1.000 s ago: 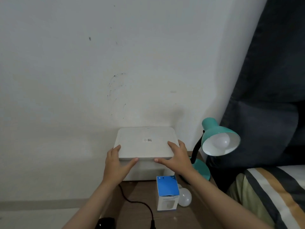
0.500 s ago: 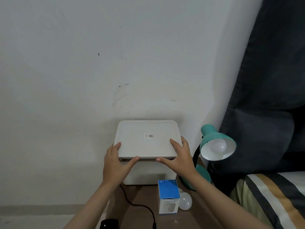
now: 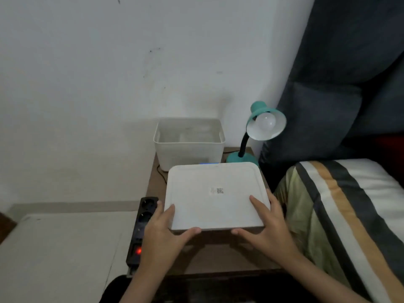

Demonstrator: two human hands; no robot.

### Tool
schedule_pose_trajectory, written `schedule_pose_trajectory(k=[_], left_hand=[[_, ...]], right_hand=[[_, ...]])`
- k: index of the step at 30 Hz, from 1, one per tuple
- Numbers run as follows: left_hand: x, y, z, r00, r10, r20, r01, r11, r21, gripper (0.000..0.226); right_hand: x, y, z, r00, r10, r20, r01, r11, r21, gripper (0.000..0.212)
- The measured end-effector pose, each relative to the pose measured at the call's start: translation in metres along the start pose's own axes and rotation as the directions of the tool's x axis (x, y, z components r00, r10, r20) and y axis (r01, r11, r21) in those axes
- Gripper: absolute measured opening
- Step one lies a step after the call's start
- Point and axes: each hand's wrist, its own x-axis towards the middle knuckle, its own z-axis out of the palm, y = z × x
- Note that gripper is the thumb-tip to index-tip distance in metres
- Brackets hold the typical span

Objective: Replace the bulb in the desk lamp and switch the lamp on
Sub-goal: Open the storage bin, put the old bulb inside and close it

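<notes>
We had lifted the lid [image 3: 215, 195] off the bin [image 3: 189, 147]; left hand [image 3: 162, 235] and right hand [image 3: 267, 228] gripped it. One lamp [image 3: 263, 125], one fitted bulb [image 3: 265, 122], stood beside the bin on the surface [image 3: 218, 254].

White lid [image 3: 215, 196]: small label [image 3: 216, 190] at centre bearing a QR code with tiny print beside it, too small to read. Power strip [image 3: 143, 228]: red lit switch [image 3: 138, 251], no legible marking
</notes>
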Motion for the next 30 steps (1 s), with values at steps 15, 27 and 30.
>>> schedule_pose_trajectory(k=[15,27,30], left_hand=[[-0.073,-0.013,0.083,0.984,0.022,0.177,-0.046,0.99,0.131,0.078],[-0.071,-0.014,0.101,0.977,0.112,0.183,-0.139,0.98,0.143,0.062],[-0.071,-0.013,0.102,0.98,0.118,0.16,-0.136,0.985,0.107,0.065]], right_hand=[[-0.086,0.092,-0.004,0.953,0.233,0.193,-0.23,0.973,-0.038,0.107],[-0.083,0.108,-0.004,0.932,0.271,0.24,-0.26,0.962,-0.079,0.101],[-0.086,0.109,-0.007,0.93,0.296,0.219,-0.295,0.955,-0.038,0.105]])
